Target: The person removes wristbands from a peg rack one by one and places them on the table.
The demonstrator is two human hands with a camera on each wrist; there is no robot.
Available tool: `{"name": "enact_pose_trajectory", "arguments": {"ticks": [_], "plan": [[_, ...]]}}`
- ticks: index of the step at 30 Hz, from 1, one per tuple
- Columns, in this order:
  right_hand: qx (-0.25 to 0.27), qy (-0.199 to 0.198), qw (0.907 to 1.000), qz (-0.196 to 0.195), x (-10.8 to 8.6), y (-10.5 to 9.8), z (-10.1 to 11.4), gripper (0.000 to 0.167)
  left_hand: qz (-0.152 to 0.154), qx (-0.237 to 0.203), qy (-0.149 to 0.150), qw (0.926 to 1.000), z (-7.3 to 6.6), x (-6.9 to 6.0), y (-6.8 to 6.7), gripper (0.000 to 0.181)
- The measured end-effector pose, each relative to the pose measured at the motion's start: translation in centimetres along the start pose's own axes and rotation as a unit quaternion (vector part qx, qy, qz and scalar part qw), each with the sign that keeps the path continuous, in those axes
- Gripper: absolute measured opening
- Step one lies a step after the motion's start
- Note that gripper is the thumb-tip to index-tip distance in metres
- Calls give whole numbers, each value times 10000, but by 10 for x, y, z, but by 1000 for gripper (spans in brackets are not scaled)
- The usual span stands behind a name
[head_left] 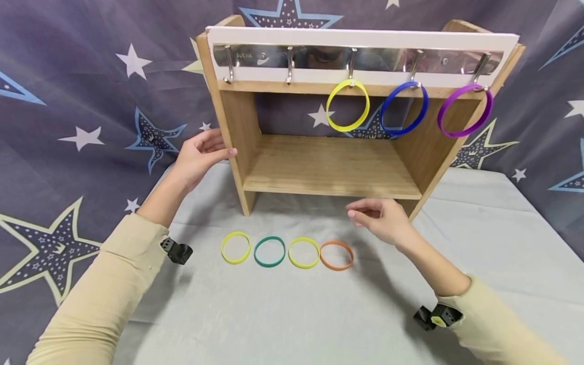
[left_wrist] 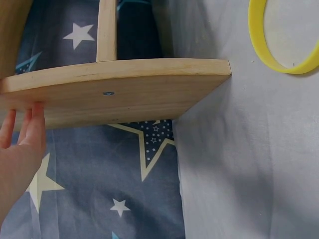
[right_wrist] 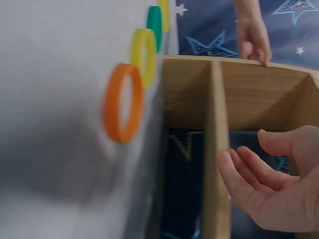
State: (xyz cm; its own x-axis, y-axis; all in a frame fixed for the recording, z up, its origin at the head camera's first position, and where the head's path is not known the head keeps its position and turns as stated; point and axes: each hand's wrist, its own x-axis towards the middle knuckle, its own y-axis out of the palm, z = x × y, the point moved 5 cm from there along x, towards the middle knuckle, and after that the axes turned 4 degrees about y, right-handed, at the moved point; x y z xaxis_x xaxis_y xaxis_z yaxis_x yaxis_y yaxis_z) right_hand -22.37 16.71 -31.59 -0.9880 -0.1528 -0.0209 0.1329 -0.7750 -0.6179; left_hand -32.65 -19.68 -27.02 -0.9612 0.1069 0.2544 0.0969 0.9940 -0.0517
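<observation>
My left hand (head_left: 193, 158) holds the left side panel of a wooden shelf (head_left: 333, 165), its thumb over the front edge and its fingertips against the outer face, as the left wrist view shows. My right hand (head_left: 385, 220) hovers before the lower right front of the shelf, fingers loosely bent, with nothing in it. Near it on the cloth lies an orange wristband (head_left: 336, 255), in a row with a yellow wristband (head_left: 304, 252), a green wristband (head_left: 269, 251) and another yellow wristband (head_left: 235, 247). From hooks hang a yellow wristband (head_left: 329, 109), a blue wristband (head_left: 427, 109) and a purple wristband (head_left: 490, 109).
A metal hook rail (head_left: 310, 56) runs along the shelf's top front. Its two left hooks (head_left: 289, 66) carry no band. Light grey cloth (head_left: 274, 314) covers the table. A dark star-patterned curtain (head_left: 100, 61) hangs behind and at the sides.
</observation>
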Motion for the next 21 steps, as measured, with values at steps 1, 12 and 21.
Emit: {"name": "enact_pose_trajectory", "arguments": {"ticks": [1, 12, 21], "plan": [[33, -31, 10000, -46, 1, -2, 4, 28, -2, -3, 8, 10000, 0, 0, 0, 53], [333, -483, 9967, -566, -1, -31, 53, 30, -15, 43, -35, 10000, -1, 1, 0, 54], [452, -1041, 9858, -1235, -13, -55, 87, 28, -29, 89, -69, 9999, -1, -1, 1, 56]]}}
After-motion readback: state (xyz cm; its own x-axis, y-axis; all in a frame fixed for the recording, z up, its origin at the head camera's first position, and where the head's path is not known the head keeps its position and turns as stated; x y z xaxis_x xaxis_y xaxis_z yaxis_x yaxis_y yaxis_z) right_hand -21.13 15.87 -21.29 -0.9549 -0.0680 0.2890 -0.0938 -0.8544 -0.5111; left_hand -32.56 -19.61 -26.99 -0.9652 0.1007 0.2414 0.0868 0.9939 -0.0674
